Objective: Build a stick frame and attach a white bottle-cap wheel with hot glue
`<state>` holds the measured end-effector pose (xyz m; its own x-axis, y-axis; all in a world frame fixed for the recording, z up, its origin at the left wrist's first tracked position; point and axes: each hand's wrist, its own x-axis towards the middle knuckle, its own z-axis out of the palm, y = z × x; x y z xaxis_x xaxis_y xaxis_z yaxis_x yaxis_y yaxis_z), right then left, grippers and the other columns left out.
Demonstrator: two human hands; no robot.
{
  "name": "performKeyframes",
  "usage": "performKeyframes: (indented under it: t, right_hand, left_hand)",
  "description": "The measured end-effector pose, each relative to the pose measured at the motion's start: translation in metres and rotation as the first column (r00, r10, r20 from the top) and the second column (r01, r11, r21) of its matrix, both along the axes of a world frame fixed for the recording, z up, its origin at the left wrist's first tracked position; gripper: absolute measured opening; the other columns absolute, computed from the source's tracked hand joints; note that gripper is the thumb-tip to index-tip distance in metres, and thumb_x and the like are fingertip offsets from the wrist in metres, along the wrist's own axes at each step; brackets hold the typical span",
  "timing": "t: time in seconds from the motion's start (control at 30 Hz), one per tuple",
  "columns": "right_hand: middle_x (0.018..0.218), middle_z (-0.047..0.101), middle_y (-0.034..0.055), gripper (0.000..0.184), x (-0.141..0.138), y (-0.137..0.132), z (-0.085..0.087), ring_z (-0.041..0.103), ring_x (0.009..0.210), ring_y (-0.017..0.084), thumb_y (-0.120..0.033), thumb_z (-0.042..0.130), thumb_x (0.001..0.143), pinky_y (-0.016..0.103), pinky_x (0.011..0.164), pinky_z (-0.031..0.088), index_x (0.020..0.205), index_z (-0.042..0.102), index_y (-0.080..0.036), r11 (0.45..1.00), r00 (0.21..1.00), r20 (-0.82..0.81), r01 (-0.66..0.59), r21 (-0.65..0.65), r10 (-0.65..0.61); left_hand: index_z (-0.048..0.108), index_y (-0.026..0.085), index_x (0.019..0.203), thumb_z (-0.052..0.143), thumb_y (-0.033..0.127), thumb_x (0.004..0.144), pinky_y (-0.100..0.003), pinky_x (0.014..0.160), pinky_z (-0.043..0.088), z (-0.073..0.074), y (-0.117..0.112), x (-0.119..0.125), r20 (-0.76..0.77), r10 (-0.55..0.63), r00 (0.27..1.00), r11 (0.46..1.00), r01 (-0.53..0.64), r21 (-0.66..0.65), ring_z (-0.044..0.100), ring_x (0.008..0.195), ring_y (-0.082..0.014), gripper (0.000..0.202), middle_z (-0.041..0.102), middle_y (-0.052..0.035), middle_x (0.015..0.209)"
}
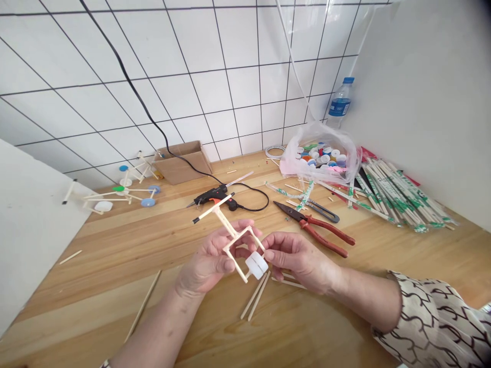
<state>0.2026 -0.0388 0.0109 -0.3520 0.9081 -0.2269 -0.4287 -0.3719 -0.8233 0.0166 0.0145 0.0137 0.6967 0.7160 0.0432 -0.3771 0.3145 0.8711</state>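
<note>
Between my hands is a small frame glued from wooden sticks (229, 223), with a fork at the near end and a black-tipped crossbar at the far end. My left hand (207, 258) is closed on it, thumb against the fork's left side. A white bottle-cap wheel (257, 265) sits between the fork's prongs. My right hand (299, 258) pinches at the right prong's end beside the wheel; its fingertips hide exactly what they grip. Two loose wooden sticks (256, 297) lie on the table below, and more sticks (289, 280) lie partly under my right hand.
Behind my hands are a black glue gun (210, 195), red-handled pliers (314, 225) and grey thread snips (324, 210). A bag of bottle caps (320, 156), wrapped chopsticks (402, 191) and a water bottle (339, 105) stand right. A cardboard box (184, 166) and stick models (123, 191) are left.
</note>
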Motion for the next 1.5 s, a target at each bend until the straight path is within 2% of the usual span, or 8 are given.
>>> performKeyframes:
  t: [0.23,0.37,0.53,0.73,0.93,1.07,1.27,1.5]
  right_hand:
    - [0.07,0.066,0.0023,0.03,-0.003,-0.002,0.002,0.064,0.058,0.012,-0.037,0.073,0.071,0.015,0.039,0.04,0.082,0.06,-0.013,1.0,0.999,-0.029,-0.019,0.011,0.019]
    - [0.072,0.067,0.0033,0.031,-0.004,-0.004,0.001,0.063,0.058,0.011,-0.036,0.074,0.07,0.015,0.04,0.04,0.084,0.059,-0.013,0.999,1.0,-0.009,-0.005,0.051,0.005]
    - [0.071,0.066,0.0023,0.029,-0.007,-0.006,0.001,0.061,0.058,0.01,-0.037,0.073,0.07,0.016,0.041,0.04,0.08,0.06,-0.013,0.998,1.0,0.009,0.02,0.061,-0.02]
    - [0.064,0.065,0.0014,0.027,-0.008,-0.006,0.002,0.056,0.052,0.007,-0.037,0.072,0.072,0.015,0.041,0.036,0.075,0.059,-0.013,0.999,0.999,0.026,0.045,0.026,-0.046]
    - [0.077,0.065,0.0059,0.023,-0.007,-0.009,0.005,0.06,0.065,0.013,-0.033,0.069,0.075,0.019,0.045,0.04,0.081,0.06,-0.012,0.997,0.995,-0.087,0.046,-0.056,-0.05]
    - [0.078,0.063,0.0028,0.027,-0.008,-0.012,0.007,0.056,0.067,0.011,-0.029,0.075,0.068,0.019,0.049,0.039,0.084,0.06,-0.014,0.998,0.992,-0.112,0.05,-0.04,-0.054]
    - [0.077,0.062,-0.0008,0.036,-0.01,-0.011,0.008,0.05,0.063,0.007,-0.028,0.081,0.06,0.018,0.05,0.032,0.084,0.058,-0.015,0.995,0.996,-0.03,0.082,-0.052,-0.084]
    - [0.082,0.062,0.0014,0.038,-0.01,-0.012,0.007,0.054,0.071,0.011,-0.028,0.079,0.062,0.021,0.057,0.04,0.087,0.054,-0.015,0.996,0.994,-0.069,0.088,-0.024,-0.089]
  left_hand:
    - [0.061,0.027,0.114,0.078,0.026,0.063,-0.035,0.07,0.052,-0.001,-0.001,0.001,0.045,-0.052,0.998,0.998,0.053,-0.016,0.059,0.084,-0.0209,0.053,0.063,-0.0072,0.109]
    - [0.061,0.028,0.113,0.078,0.025,0.062,-0.035,0.072,0.052,0.0,-0.002,0.003,0.051,-0.022,0.998,0.999,0.024,-0.022,0.06,0.087,-0.0212,0.054,0.064,-0.0053,0.105]
    - [0.06,0.027,0.114,0.078,0.026,0.062,-0.034,0.065,0.053,-0.003,-0.003,0.004,0.071,-0.054,0.996,0.998,0.057,-0.039,0.06,0.087,-0.0227,0.055,0.062,-0.0062,0.107]
    - [0.061,0.026,0.115,0.078,0.022,0.063,-0.032,0.071,0.054,-0.004,-0.004,0.006,0.072,-0.01,0.997,0.998,0.014,-0.057,0.059,0.091,-0.0221,0.055,0.061,-0.0065,0.11]
    - [0.058,0.028,0.117,0.074,0.019,0.067,-0.033,0.061,0.057,-0.006,-0.004,0.009,0.096,0.016,0.995,0.999,-0.012,-0.041,0.057,0.091,-0.0222,0.053,0.06,-0.0079,0.114]
    - [0.059,0.027,0.116,0.075,0.019,0.067,-0.032,0.07,0.055,-0.006,-0.003,0.01,0.088,0.036,0.995,0.999,-0.034,-0.028,0.059,0.09,-0.0207,0.053,0.062,-0.0065,0.111]
    - [0.06,0.025,0.115,0.077,0.021,0.064,-0.03,0.078,0.051,-0.005,-0.004,0.011,0.054,0.07,0.996,0.997,-0.069,-0.019,0.06,0.093,-0.0207,0.053,0.063,-0.0061,0.112]
    - [0.06,0.027,0.115,0.078,0.019,0.063,-0.03,0.079,0.052,-0.007,-0.006,0.011,0.025,0.082,0.996,0.996,-0.081,-0.038,0.06,0.095,-0.0204,0.055,0.063,-0.006,0.115]
